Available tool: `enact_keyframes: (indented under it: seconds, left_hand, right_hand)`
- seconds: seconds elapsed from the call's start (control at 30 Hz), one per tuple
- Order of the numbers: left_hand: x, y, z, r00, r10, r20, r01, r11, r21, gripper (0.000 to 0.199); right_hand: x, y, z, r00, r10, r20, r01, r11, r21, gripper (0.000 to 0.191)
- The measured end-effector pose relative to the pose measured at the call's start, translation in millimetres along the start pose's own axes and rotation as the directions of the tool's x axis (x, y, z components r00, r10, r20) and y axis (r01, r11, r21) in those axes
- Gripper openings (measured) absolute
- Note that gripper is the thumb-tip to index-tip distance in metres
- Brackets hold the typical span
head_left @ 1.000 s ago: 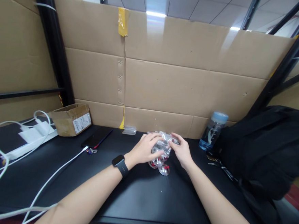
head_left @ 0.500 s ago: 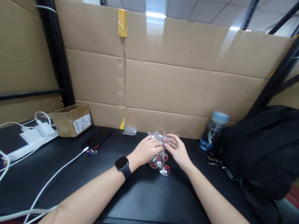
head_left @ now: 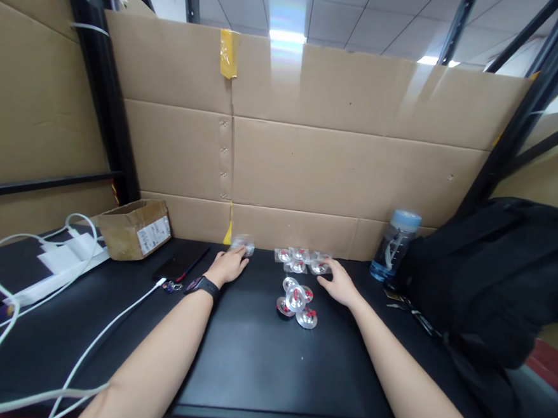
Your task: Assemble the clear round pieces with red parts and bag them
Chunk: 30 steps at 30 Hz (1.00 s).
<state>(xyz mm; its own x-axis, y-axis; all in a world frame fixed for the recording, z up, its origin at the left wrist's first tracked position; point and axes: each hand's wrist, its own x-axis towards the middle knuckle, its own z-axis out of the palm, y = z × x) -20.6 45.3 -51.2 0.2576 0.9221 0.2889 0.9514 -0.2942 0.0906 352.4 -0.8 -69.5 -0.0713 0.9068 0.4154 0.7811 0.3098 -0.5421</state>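
The discs [head_left: 295, 298] look glossy and metallic, the tabletop [head_left: 258, 367] smooth.

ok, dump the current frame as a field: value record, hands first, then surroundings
left hand: black watch on wrist; fingers at a clear plastic packet, grip unclear
right hand: thumb and forefinger apart, at the right end of the wrapped discs
near pile: shiny discs with red parts, overlapping, on black table
left side: open carton, dark phone
right side: blue-lidded bottle, black backpack
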Motion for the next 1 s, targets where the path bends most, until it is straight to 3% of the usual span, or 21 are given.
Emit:
enact_keyframes:
  seconds: [0.1, 0.27, 0.4, 0.57, 0.7, 0.83, 0.93, 1.0]
  left_hand:
    - [2.1, 3.9, 5.6, 0.997, -0.036, 0.073, 0.035, 0.999, 0.006, 0.045]
    - [1.8, 8.0, 0.0, 0.996, -0.057, 0.064, 0.057, 0.998, -0.002, 0.047]
    - [0.1, 10.1, -1.7, 0.999, -0.046, 0.029, 0.045, 0.999, 0.015, 0.046]
    - [-2.5, 12.8, -1.8, 0.998, -0.062, -0.012, 0.063, 0.997, 0.052, 0.043]
    - [-4.3, 15.0, -3.7, 0.998, -0.038, -0.047, 0.040, 0.998, 0.056, 0.044]
    - [-4.7, 25.8, -12.2, 0.989, -0.005, -0.151, -0.008, 0.996, -0.084, 0.048]
    - [-5.9, 48.0, -23.8, 0.958, 0.058, -0.281, -0.144, 0.945, -0.295, 0.043]
    - [-8.8, 68.9, -31.2, 0.937, 0.122, -0.329, -0.273, 0.842, -0.465, 0.037]
  right_hand:
    - [-1.7, -5.0, -1.0, 0.996, 0.013, 0.093, -0.005, 0.996, -0.090, 0.049]
    - [-3.3, -17.0, -4.5, 0.968, 0.055, 0.245, -0.011, 0.984, -0.180, 0.045]
    - [-0.9, -22.0, -10.7, 0.973, 0.070, 0.220, -0.008, 0.963, -0.270, 0.053]
    - [0.7, -17.2, -21.9, 0.962, 0.108, 0.250, -0.020, 0.943, -0.331, 0.040]
    - [0.4, -6.0, -28.3, 0.978, 0.022, 0.209, 0.015, 0.985, -0.174, 0.043]
    - [0.4, -4.4, -28.9, 0.999, -0.036, 0.037, 0.032, 0.995, 0.096, 0.027]
    - [-2.1, -18.6, -25.9, 0.998, -0.004, -0.065, 0.029, 0.918, 0.395, 0.031]
    - [-5.7, -34.4, -23.2, 0.998, -0.002, -0.063, 0.036, 0.838, 0.545, 0.035]
